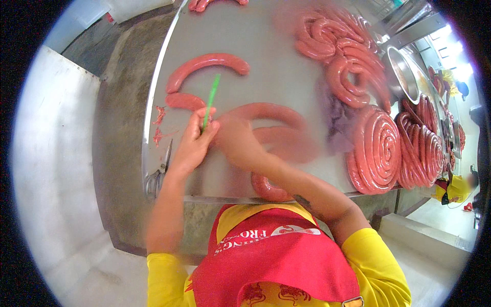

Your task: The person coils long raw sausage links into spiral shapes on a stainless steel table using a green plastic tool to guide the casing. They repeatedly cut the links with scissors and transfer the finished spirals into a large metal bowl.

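A thin bright green strip [211, 97] stands up from my left hand [194, 138], pinched between thumb and fingers. Its kind is too blurred to make out. My right hand [235, 140] meets the left one, palm down and smeared by motion, its fingers hidden. Both hands are at a raw pink sausage: a short length [185, 101] shows left of them. A long looped sausage [271, 113] trails out to the right of my right hand. Beyond them lies a separate curved sausage [207, 65]. Next to my left forearm, scissors [166, 159] rest on the metal table [215, 38].
Coiled sausages [376, 151] pile up along the right side, beside a steel bowl [401, 74]. Meat scraps [158, 135] lie near the left table edge. Dark loops [153, 184] sit at the near left corner. People in yellow [458, 189] are farther right.
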A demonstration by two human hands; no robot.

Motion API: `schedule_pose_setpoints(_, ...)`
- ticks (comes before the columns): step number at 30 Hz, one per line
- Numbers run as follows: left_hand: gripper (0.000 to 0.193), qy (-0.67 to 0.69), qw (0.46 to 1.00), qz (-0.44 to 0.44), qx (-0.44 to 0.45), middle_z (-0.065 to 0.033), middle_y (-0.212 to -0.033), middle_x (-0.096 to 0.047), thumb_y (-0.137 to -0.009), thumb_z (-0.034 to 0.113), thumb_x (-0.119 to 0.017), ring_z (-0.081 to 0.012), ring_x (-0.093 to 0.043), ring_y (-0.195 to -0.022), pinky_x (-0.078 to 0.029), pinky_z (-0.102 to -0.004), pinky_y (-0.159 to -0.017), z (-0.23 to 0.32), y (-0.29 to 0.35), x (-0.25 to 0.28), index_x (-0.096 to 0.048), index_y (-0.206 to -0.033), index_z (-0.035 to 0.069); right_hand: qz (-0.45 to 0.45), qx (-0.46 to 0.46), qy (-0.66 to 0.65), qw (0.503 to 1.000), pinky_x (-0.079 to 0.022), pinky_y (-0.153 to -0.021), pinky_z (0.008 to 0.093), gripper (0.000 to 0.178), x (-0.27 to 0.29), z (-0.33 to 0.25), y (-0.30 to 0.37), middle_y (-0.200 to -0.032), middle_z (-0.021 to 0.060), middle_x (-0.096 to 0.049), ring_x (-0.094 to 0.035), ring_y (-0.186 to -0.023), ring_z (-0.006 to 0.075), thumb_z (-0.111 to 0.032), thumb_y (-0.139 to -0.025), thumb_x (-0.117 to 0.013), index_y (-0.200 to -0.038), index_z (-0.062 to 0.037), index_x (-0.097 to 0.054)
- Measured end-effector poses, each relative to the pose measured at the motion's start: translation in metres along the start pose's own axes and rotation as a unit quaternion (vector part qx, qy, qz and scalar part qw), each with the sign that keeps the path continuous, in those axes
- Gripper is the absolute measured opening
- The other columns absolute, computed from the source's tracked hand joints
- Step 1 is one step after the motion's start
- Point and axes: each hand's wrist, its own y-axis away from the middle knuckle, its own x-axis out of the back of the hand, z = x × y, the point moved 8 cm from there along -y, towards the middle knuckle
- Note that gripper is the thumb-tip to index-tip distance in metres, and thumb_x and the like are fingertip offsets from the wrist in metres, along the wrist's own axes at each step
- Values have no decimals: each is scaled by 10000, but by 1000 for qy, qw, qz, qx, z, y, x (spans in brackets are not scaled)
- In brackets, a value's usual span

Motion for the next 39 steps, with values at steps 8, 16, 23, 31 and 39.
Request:
schedule_pose_setpoints(8, 255, 275, 954, 124, -3, -12, -732, -524, -962, 269, -427, -171, -557, -705, -468, -369, -806, 22, -18, 113, -491, -1084, 54, -114, -79, 43, 989, -334, -852, 537, 260, -34, 18, -16, -909, 186, -648, -595, -903, 376, -245, -811, -515, -863, -33, -656)
schedule_pose_setpoints(16, 265, -77, 977, 196, 25, -21, -711, -505, -973, 267, -401, -153, -506, -688, -456, -328, -690, -4, 75, 297, -567, -1039, 72, -202, 22, 130, 971, -463, -549, 345, 136, -36, 20, -30, -757, 127, -643, -616, -653, 244, -86, -767, -555, -838, -33, -658)
schedule_pose_setpoints(23, 371, -234, 934, -268, 15, -184, -1193, -536, -959, 281, -378, -327, -513, -1095, -402, -384, -920, -112, 191, 5, -480, -1268, 104, -123, 19, -224, 967, -458, -682, 397, 163, 11, 56, -24, -848, 127, -636, -590, -774, 281, -172, -791, -558, -859, -54, -647)
schedule_pose_setpoints(31, 345, -279, 956, 67, -61, -147, -960, -588, -907, 135, -489, -297, -560, -902, -416, -378, -871, -35, 67, 43, -534, -1247, 104, 180, -23, 120, 976, -370, -885, 475, 169, 45, -4, 6, -1136, 144, -540, -469, -1072, 340, -189, -777, -574, -850, -50, -637)
schedule_pose_setpoints(39, 294, -32, 996, -78, -1, -129, -1013, -601, -916, 194, -515, -197, -571, -961, -412, -333, -883, -9, -3, 25, -569, -1181, 80, 129, -16, -18, 991, -366, -846, 482, 167, 27, 13, 12, -1024, 142, -573, -505, -985, 335, -165, -761, -573, -883, -58, -614)
